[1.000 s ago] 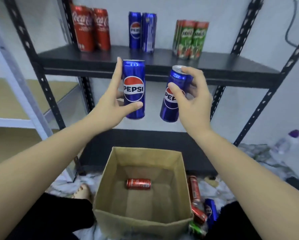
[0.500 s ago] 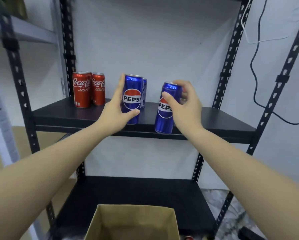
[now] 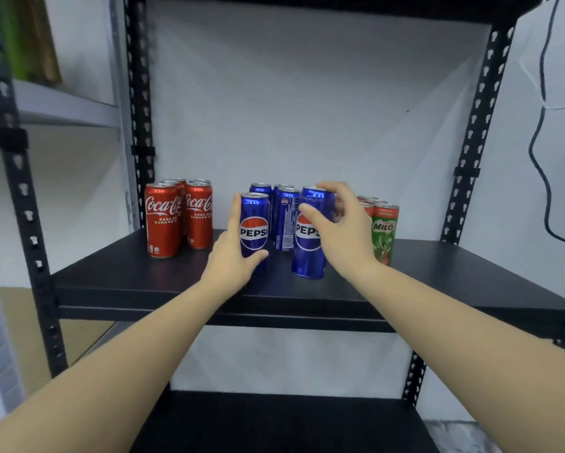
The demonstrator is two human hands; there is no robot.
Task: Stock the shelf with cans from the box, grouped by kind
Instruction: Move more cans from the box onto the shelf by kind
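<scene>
My left hand [image 3: 230, 259] grips a blue Pepsi can [image 3: 254, 228], upright on the black shelf [image 3: 117, 276]. My right hand [image 3: 343, 233] wraps a second Pepsi can [image 3: 309, 253], also standing on the shelf board. Right behind them stand more blue Pepsi cans [image 3: 286, 220]. Red Coca-Cola cans [image 3: 176, 217] are grouped at the shelf's left. Green Milo cans [image 3: 384, 230] stand at the right, partly hidden behind my right hand. The box is out of view.
Black perforated uprights [image 3: 29, 217] frame the rack, with another black shelf board [image 3: 274, 423] below. A grey rack [image 3: 46, 103] stands to the left. A black cable [image 3: 541, 158] hangs on the white wall at right.
Both hands have carried their Pepsi cans forward onto the shelf, setting them down in front of the other Pepsi cans. The view has lifted, and the box has dropped out of sight.
</scene>
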